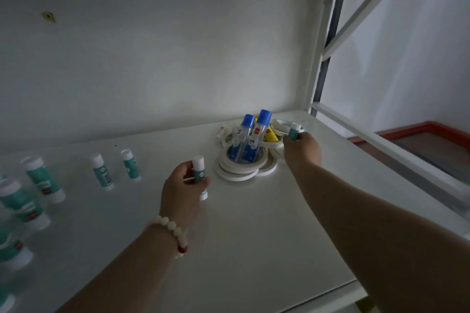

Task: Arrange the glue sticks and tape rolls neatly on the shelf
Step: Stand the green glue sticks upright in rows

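Head view, single entry.

1. Left hand [183, 185]: fingers curled round a small teal glue stick [199, 168], held upright with its white cap on top, just above the shelf [254, 249]. It was probably kept upright so that it could be stood down as it was. A bead bracelet [173, 231] was on the wrist.
2. Right hand [302, 147]: reached well apart from the left, to the far side of the pile, with its fingers closed on a second teal glue stick [294, 132] at the pile's edge. This looked like a pick from the unsorted heap.
3. Tape rolls [239, 170]: white, stacked loosely and overlapping rather than in a squared column. Two blue-capped tubes [254, 132] stood propped inside the cores, with a yellow item [270, 137] behind them. One small stick [220, 132] lay on its side just beside the heap.
4. Sorted stock: two small sticks [101, 171] stood apart on the left. The larger sticks [43, 179] further left were blurred but seemed to be in rows, which suggests grouping by size. The task was judged part done.

Surface and room: a white, smooth, dimly lit shelf board. Behind it was a white back panel [178, 58] with old tape marks. A metal upright [323, 58] stood at the right, with a plain wall beyond it and a red-edged object [432, 132] low down.
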